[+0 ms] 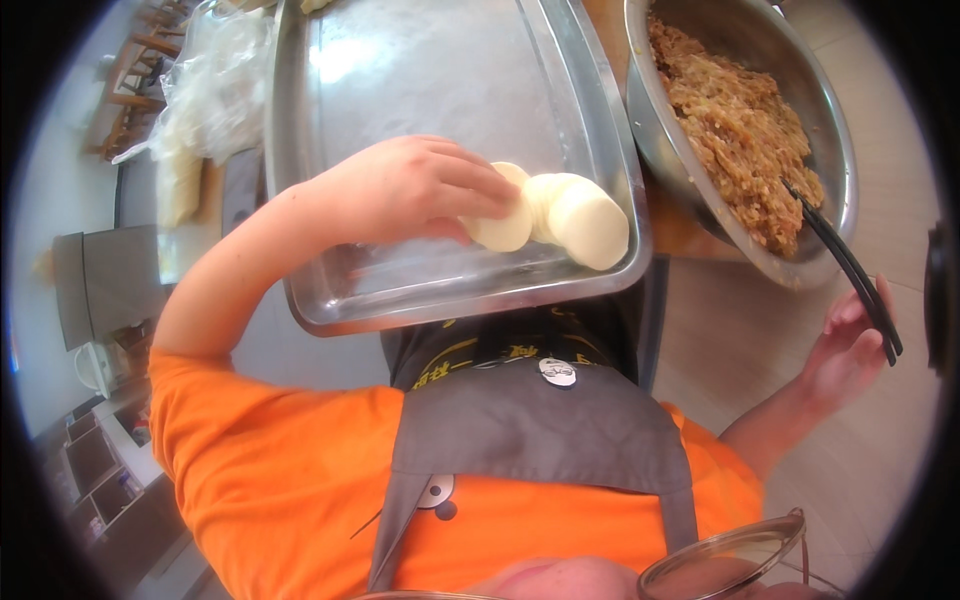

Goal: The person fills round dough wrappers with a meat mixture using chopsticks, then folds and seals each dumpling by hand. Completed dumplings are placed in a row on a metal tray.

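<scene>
My left hand [435,187] reaches over a shallow stainless-steel tray [442,97]. Its fingertips lie on a pale round dough wrapper [504,229], with the thumb at the near left edge. Beside it, a toppled stack of round dough wrappers [589,225] leans in the tray's near right corner. At the far right, my right hand [844,352] holds black chopsticks [847,262] between thumb and fingers. Their tips rest in minced filling [739,127] inside a large steel bowl [675,150].
A clear plastic bag [217,82] and a pale dough roll [178,187] lie left of the tray. The wooden tabletop [682,225] shows between tray and bowl. A grey apron [532,427] is below the tray's near edge. Wooden stools [139,82] stand farther off at upper left.
</scene>
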{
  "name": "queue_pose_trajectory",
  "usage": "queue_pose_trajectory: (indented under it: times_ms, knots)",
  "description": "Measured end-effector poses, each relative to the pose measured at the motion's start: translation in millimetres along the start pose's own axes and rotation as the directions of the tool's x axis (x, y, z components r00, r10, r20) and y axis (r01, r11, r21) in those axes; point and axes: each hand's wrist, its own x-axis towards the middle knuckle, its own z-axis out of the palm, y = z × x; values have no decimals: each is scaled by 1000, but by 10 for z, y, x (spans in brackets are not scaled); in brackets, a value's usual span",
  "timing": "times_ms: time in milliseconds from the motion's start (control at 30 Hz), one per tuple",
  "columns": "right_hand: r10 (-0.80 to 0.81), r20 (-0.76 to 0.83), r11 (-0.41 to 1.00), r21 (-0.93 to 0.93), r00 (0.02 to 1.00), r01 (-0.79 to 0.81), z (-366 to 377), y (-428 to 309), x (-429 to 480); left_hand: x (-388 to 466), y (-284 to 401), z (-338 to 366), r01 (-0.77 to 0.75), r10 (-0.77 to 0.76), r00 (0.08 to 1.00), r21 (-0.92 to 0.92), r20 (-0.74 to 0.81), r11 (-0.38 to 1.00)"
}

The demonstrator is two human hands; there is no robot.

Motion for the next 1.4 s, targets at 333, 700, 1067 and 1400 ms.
queue_pose_trajectory:
  times_ms: [333, 700, 1067, 1400]
  knots:
    - [-42, -132, 985, -171, 990, 19, 57, -125, -25, 108, -46, -19, -299, 308, 949, 123, -65, 946]
    - [-241, 81, 951, 217, 967, 218, -391, -628, 650, 132, -52, 98, 75, -770, 627, -993, 120, -93]
    - [-47, 96, 968, 248, 994, 22, -630, -319, 504, 141, 570, 103, -127, -886, 375, -932, 271, -339]
    - [-32, 52, 924, 383, 998, 9, -405, -203, 542, 558, 1127, 216, -242, -742, 508, -755, 437, -610]
